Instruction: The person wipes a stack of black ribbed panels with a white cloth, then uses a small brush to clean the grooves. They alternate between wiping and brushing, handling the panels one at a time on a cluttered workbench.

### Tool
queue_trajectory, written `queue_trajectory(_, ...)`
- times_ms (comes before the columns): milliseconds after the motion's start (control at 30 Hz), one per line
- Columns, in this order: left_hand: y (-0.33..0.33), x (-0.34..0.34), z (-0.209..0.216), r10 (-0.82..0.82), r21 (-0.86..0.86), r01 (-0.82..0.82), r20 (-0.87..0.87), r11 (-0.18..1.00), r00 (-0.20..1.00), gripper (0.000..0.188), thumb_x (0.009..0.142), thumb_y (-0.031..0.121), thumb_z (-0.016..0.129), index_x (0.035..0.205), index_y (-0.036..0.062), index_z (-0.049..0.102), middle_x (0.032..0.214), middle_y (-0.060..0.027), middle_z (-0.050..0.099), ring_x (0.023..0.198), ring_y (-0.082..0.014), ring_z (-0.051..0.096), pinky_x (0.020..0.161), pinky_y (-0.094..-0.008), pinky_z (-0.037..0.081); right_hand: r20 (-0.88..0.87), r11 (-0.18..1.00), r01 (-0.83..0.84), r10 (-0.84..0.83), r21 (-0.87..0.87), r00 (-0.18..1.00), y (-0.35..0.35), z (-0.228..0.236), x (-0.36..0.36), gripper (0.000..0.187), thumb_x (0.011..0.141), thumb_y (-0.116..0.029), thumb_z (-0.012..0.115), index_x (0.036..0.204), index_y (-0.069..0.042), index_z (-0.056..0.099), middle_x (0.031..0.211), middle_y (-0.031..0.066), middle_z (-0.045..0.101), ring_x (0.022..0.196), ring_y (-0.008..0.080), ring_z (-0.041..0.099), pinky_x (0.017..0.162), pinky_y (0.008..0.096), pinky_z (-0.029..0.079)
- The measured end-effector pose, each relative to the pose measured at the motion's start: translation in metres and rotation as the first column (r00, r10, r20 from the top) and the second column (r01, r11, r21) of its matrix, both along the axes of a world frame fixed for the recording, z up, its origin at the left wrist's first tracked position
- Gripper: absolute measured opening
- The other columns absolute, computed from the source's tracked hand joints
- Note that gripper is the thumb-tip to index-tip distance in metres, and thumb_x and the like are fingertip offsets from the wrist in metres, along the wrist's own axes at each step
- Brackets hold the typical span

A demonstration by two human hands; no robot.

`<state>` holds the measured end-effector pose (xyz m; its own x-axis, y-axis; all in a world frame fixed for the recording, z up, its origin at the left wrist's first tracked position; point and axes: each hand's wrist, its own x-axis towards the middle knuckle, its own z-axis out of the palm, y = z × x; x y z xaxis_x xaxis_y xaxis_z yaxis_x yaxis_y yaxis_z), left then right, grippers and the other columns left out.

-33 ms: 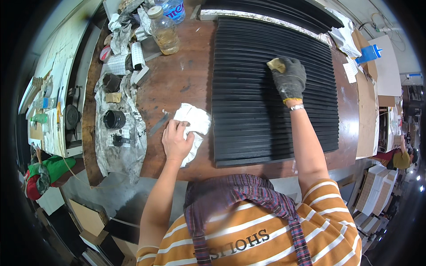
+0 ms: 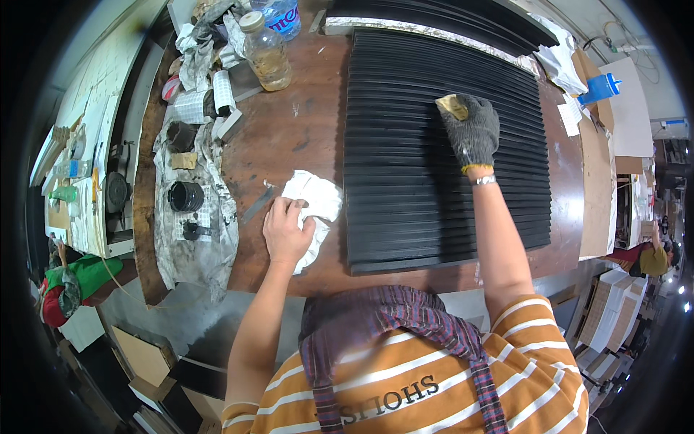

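The gloved right hand [image 2: 473,130] holds a tan pad [image 2: 452,108] over the black ribbed panel [image 2: 394,166], which lies on the brown counter [image 2: 271,137], while the left hand [image 2: 287,233] rests on a white cloth [image 2: 320,197], whether gripping I cannot tell.

shirt [image 2: 452,369] w/ blk txt [image 2: 410,394], lettered blue btl [image 2: 283,17]
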<state>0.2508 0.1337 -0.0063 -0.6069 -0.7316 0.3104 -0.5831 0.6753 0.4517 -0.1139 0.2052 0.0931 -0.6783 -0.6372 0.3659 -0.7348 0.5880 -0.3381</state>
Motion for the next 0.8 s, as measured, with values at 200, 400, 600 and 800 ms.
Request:
queue_trajectory(200, 0.0, 0.0, 0.001, -0.012, -0.004, 0.012, 0.021, 1.0, 1.0, 0.026, 0.075, 0.017, 0.073, 0.1, 0.0126, 0.071, 0.097, -0.0063, 0.058, 0.091, -0.0285, 0.063, 0.078, -0.044, 0.051, -0.097, 0.803, -0.579, 0.571, -0.137, 0.815, 0.005, -0.043, 0.084, 0.054, 0.075, -0.028, 0.089, 0.123, -0.01, 0.07, 0.114, 0.0121, 0.069, 0.105, 0.0319, 0.067, 0.094, 0.0469, 0.054)
queue_trajectory(400, 0.0, -0.001, 0.003, -0.024, -0.002, 0.024, 0.009, 1.0, 1.0, 0.024, 0.075, 0.016, 0.071, 0.099, 0.0129, 0.069, 0.097, -0.0067, 0.057, 0.091, -0.0287, 0.063, 0.078, -0.0442, 0.05, 0.071, 0.994, 0.088, -0.093, 0.069, 0.993, 0.073, -0.033, -0.034, 0.045, 0.083, -0.027, 0.087, 0.122, -0.008, 0.074, 0.113, 0.0156, 0.071, 0.104, 0.0305, 0.069, 0.095, 0.0441, 0.057)
queue_trajectory(600, 0.0, -0.001, 0.002, -0.025, -0.023, 0.026, 0.025, 0.999, 0.999, 0.025, 0.076, 0.015, 0.07, 0.101, 0.012, 0.069, 0.097, -0.0073, 0.057, 0.09, -0.0302, 0.063, 0.077, -0.0448, 0.05, -0.14, 0.993, 0.02, -0.036, -0.115, 0.99, 0.052, -0.023, -0.017, 0.04, 0.083, -0.032, 0.088, 0.112, -0.007, 0.074, 0.103, 0.0121, 0.071, 0.095, 0.0269, 0.069, 0.081, 0.0421, 0.058)
queue_trajectory(800, -0.001, 0.0, 0.0, -0.045, -0.018, 0.045, 0.02, 0.999, 0.999, 0.029, 0.076, 0.014, 0.07, 0.104, 0.0086, 0.068, 0.101, -0.0085, 0.06, 0.091, -0.0335, 0.063, 0.079, -0.0455, 0.051, 0.024, 0.907, -0.409, 0.413, -0.096, 0.91, -0.059, -0.045, 0.092, 0.027, 0.082, -0.028, 0.077, 0.103, -0.01, 0.074, 0.107, 0.0131, 0.064, 0.099, 0.0313, 0.062, 0.085, 0.0458, 0.05)
